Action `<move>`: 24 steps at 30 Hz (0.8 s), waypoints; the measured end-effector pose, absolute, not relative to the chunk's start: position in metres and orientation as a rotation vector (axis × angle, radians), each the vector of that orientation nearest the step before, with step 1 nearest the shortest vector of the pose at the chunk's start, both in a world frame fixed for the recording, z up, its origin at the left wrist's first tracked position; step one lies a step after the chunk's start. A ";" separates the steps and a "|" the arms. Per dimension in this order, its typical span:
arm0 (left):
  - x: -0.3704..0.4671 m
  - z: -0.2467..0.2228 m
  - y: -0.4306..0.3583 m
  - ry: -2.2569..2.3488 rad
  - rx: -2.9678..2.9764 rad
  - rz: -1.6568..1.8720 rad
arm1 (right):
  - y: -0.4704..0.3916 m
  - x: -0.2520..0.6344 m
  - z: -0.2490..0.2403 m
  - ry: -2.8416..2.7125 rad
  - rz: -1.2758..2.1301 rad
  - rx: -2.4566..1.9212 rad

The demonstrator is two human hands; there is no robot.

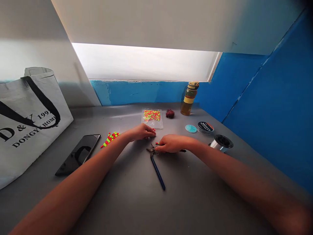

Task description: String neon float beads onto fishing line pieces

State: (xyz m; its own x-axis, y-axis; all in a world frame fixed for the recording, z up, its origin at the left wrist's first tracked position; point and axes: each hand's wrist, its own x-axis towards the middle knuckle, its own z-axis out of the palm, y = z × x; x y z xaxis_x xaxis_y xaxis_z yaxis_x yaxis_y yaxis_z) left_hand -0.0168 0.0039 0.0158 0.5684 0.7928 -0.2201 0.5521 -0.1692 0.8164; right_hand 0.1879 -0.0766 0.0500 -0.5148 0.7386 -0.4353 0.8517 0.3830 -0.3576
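Observation:
My left hand (142, 132) is closed in a pinch low over the table, and what sits between its fingertips is too small to make out. A red bead (154, 129) shows just beyond those fingers. My right hand (168, 143) is also closed, with its fingers pointing left and down; they hide whatever they hold. A red and yellow-green bead (157, 143) peeks out beside its fingers. Under and in front of that hand lie pliers (158, 173), handles spread, one dark blue handle toward me and the other partly covered by the right hand.
Beyond the hands lie a clear bag of beads (152, 115) and a dark red cord bundle (170, 113). Bead strands (110, 139) and a phone (79, 153) are left, near a tote bag (36, 120). Right are a bottle (188, 101), round discs (190, 128) and a line spool (221, 143).

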 end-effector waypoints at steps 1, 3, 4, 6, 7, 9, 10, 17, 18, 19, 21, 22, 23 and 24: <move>-0.017 0.017 0.004 1.091 1.879 0.300 | -0.078 0.187 0.050 2.478 -0.716 1.435; -0.017 0.022 0.002 1.069 1.936 0.279 | -0.080 0.185 0.051 2.540 -0.565 1.449; -0.016 0.024 0.001 1.058 1.965 0.277 | -0.081 0.184 0.051 2.554 -0.526 1.456; -0.013 0.027 -0.001 1.046 2.031 0.273 | -0.081 0.184 0.052 2.550 -0.502 1.467; -0.012 0.028 -0.002 1.044 2.064 0.270 | -0.081 0.184 0.052 2.545 -0.500 1.469; -0.011 0.029 -0.003 1.031 2.127 0.268 | -0.080 0.185 0.051 2.541 -0.482 1.464; -0.010 0.029 -0.003 1.022 2.148 0.265 | -0.080 0.185 0.051 2.545 -0.470 1.457; -0.009 0.032 -0.005 1.138 2.415 0.301 | -0.076 0.188 0.042 2.671 -0.315 1.408; -0.008 0.033 -0.006 1.173 2.477 0.291 | -0.075 0.189 0.041 2.687 -0.291 1.403; -0.008 0.033 -0.007 1.205 2.534 0.274 | -0.075 0.189 0.040 2.700 -0.277 1.398; -0.007 0.035 -0.009 1.256 2.618 0.246 | -0.075 0.189 0.039 2.717 -0.276 1.387; -0.008 0.035 -0.009 1.277 2.631 0.248 | -0.075 0.190 0.040 2.719 -0.284 1.387; -0.009 0.036 -0.009 1.299 2.626 0.263 | -0.075 0.190 0.040 2.719 -0.297 1.391; -0.011 0.037 -0.008 1.322 2.606 0.289 | -0.075 0.190 0.041 2.715 -0.317 1.398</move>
State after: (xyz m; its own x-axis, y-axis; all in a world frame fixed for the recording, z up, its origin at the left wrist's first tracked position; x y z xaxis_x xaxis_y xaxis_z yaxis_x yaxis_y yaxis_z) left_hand -0.0106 -0.0082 0.0370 0.5795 0.8110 0.0808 0.7709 -0.5776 0.2686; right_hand 0.1902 -0.0750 0.0411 -0.5832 0.7970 -0.1570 0.8117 0.5645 -0.1497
